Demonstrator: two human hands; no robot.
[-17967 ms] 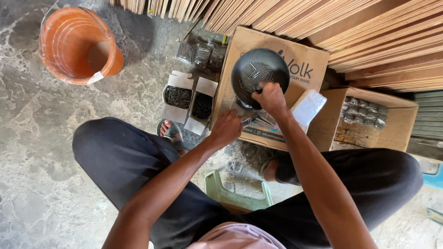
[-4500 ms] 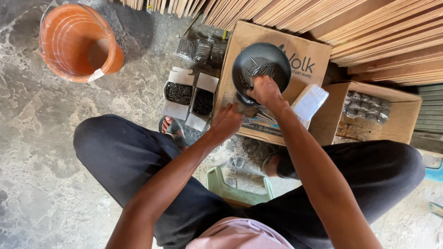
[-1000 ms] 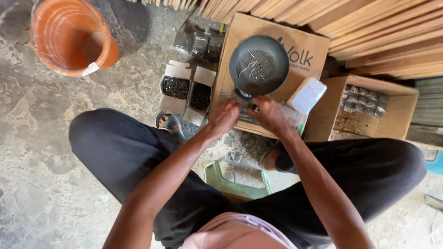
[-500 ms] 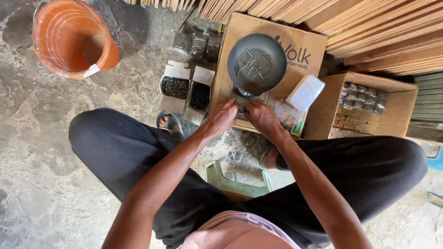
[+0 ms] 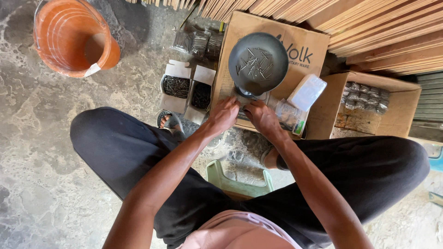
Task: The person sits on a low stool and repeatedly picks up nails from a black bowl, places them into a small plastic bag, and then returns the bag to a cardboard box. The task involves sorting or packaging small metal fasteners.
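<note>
Head view looks down on a seated person whose left hand and right hand meet just below the black pan, over the near edge of the flat cardboard box that carries it. Loose nails lie scattered in the pan. Both hands curl around something small between them, seemingly a clear packet, though whether either grip is closed on it cannot be told. Clear bags lie just right of the pan's handle end. Two small open boxes of dark nails sit left of the pan. Judging from this, keeping the packet mouth held wide and close under the pan would spare spilled nails.
</note>
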